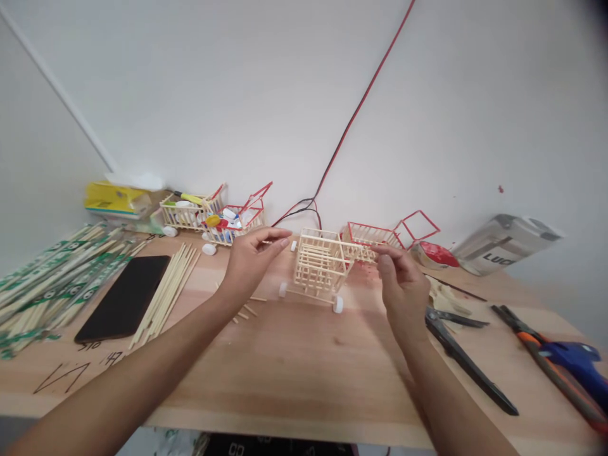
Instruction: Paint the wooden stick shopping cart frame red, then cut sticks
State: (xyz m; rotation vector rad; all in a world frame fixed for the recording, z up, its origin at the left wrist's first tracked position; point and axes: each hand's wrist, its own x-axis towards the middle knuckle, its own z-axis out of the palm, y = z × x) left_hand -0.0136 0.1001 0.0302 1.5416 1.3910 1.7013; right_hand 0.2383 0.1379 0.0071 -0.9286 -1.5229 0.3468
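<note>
Wooden and white-wheeled, a small stick cart [319,269] stands on a tabletop [294,373] in the head view, the left hand [249,259] just left of it with thumb and forefinger drawn close, their grip on anything impossible to tell. Right of the cart, the right hand [406,285] pinches a thin stick [356,246] reaching toward its top, a red-edged basket [373,234] behind
</note>
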